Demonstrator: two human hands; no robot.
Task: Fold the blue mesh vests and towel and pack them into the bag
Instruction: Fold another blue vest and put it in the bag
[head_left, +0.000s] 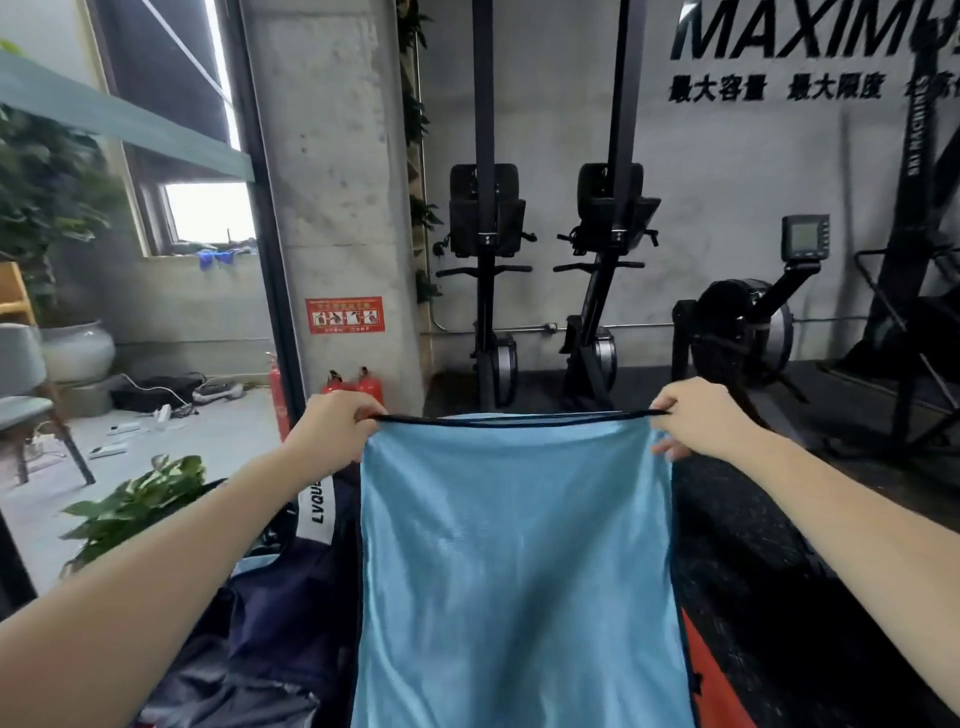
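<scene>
- You are at the folding step: your left hand (332, 423) and right hand (693, 418) each pinch a top corner of the blue mesh vest (519, 561), which hangs stretched out in front of you.
- Next, by my reading, bring the two corners together to halve it.
- The dark bag (291, 587) lies below left, partly hidden behind the vest; whether it is open I cannot tell.
- A potted plant (140, 499) sits beside the bag, upright rowing machines (545, 291) well beyond.
</scene>
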